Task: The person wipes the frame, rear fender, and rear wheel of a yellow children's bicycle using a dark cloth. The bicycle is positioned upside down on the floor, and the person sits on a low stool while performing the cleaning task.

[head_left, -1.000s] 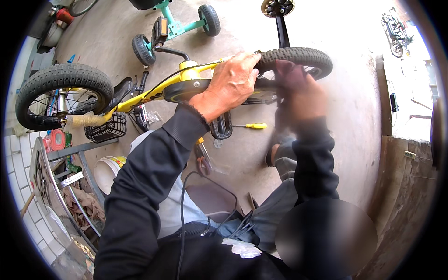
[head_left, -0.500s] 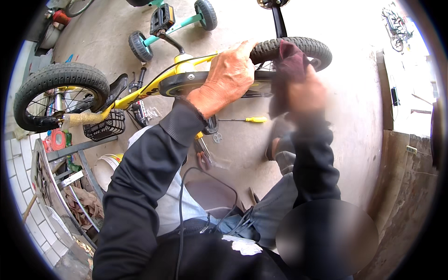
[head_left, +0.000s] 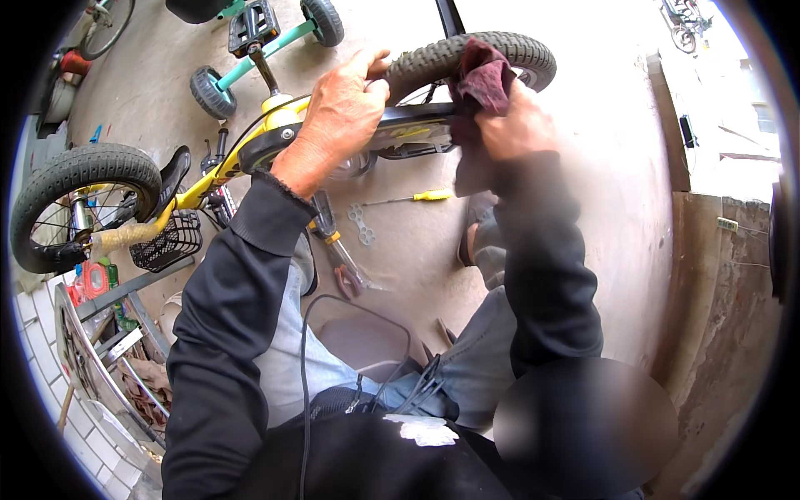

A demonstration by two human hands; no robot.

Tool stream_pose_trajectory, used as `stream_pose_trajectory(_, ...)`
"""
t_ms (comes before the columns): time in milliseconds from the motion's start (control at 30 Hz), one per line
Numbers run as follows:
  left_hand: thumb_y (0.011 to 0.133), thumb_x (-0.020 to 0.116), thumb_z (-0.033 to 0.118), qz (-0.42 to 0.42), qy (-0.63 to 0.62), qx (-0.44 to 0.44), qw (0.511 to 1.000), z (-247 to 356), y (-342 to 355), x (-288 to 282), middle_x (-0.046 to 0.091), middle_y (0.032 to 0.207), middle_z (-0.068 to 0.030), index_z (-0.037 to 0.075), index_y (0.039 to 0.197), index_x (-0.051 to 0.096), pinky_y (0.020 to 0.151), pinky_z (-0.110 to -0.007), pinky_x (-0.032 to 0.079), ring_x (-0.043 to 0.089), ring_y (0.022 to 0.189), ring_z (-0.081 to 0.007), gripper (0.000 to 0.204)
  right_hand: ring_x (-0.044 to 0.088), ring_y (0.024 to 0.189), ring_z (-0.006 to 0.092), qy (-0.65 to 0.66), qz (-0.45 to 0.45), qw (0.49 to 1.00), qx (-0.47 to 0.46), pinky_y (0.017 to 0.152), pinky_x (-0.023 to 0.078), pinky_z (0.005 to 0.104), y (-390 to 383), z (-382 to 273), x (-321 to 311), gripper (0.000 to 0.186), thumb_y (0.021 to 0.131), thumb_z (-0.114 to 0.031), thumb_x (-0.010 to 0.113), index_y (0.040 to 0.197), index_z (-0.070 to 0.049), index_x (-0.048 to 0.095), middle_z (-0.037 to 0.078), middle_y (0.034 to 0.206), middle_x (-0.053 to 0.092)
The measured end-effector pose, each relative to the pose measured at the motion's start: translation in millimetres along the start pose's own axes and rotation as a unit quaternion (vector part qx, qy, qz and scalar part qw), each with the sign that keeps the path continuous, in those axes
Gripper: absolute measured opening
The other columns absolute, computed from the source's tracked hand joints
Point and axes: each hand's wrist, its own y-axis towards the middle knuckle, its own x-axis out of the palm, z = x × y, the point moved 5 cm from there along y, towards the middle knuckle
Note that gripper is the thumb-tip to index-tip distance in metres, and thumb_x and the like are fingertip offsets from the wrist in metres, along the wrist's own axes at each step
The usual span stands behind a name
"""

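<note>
A small yellow child's bicycle (head_left: pixel 193 193) lies upside down across the far side of my lap. Its front wheel (head_left: pixel 87 162) is at the left, its rear wheel (head_left: pixel 533 60) at the right. My left hand (head_left: pixel 343 104) is closed around the frame by the black chain guard (head_left: pixel 396 123), close to the rear tyre; its fingertips are partly hidden. In my right hand (head_left: pixel 521 125) is a dark red cloth (head_left: pixel 486 77), bunched against the rear tyre and hanging down past the chain guard. The right wrist is blurred.
Below the bicycle on the floor lie a yellow-handled screwdriver (head_left: pixel 432 195) and a flat metal wrench (head_left: pixel 360 223). A turquoise axle with small black wheels (head_left: pixel 265 55) stands beyond. The black basket (head_left: pixel 171 242) and a metal rack (head_left: pixel 137 292) are at left. Wooden boards (head_left: pixel 696 275) line the right.
Bicycle and both hands appear shifted left and slightly up in the view, along with the surroundings. The cloth remains in my right hand at the rear tyre. The wrench is less covered now.
</note>
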Motion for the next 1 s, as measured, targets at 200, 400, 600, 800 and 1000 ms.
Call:
stream_pose_trajectory(200,0.086,0.052,0.001,-0.078,-0.107,0.069,0.989,29,-1,13,0.059,0.128,-0.0120,0.002,0.135,0.049,0.104,-0.034,0.042,0.055,0.119,-0.0221,0.049,0.062,0.101,0.0342,-0.073,0.031,0.995,-0.053,0.087,0.050,0.0434,-5,-15,25,0.044,0.081,-0.037,0.068,0.113,-0.007,0.062,0.017,0.108,0.063)
stream_pose_trajectory(400,0.084,0.057,0.012,-0.008,0.149,0.019,0.989,12,-7,3,0.062,0.115,-0.0211,0.003,0.128,0.054,0.094,-0.038,0.046,0.061,0.106,-0.0339,0.044,0.058,0.107,0.0351,-0.061,-0.006,0.996,-0.061,0.090,0.048,0.0446,3,-10,36,0.031,0.085,-0.023,0.061,0.111,-0.006,0.064,0.016,0.110,0.063)
stream_pose_trajectory(600,0.084,0.054,0.013,-0.027,0.107,0.034,0.993,16,-11,6,0.064,0.109,-0.0240,0.005,0.129,0.051,0.090,-0.045,0.047,0.061,0.100,-0.0405,0.046,0.059,0.106,0.0349,-0.105,0.015,0.976,-0.188,0.092,0.048,0.0424,-13,-38,42,0.024,0.086,-0.015,0.058,0.105,-0.002,0.065,0.014,0.107,0.065)
stream_pose_trajectory(800,0.081,0.057,0.009,0.000,0.036,0.180,0.983,48,-14,12,0.056,0.126,-0.0228,0.002,0.133,0.050,0.100,-0.040,0.045,0.056,0.116,-0.0368,0.053,0.061,0.102,0.0346,-0.110,0.004,0.986,-0.126,0.092,0.047,0.0448,3,-15,64,0.032,0.097,-0.027,0.043,0.113,-0.004,0.060,0.016,0.113,0.063)
stream_pose_trajectory(1000,0.082,0.055,0.008,0.026,0.126,0.131,0.983,32,-19,15,0.056,0.126,-0.0233,-0.001,0.129,0.050,0.100,-0.042,0.044,0.056,0.114,-0.0393,0.049,0.062,0.101,0.0394,-0.037,-0.021,0.998,-0.044,0.090,0.048,0.0469,10,-12,48,0.037,0.084,-0.025,0.062,0.111,0.000,0.061,0.021,0.109,0.065)
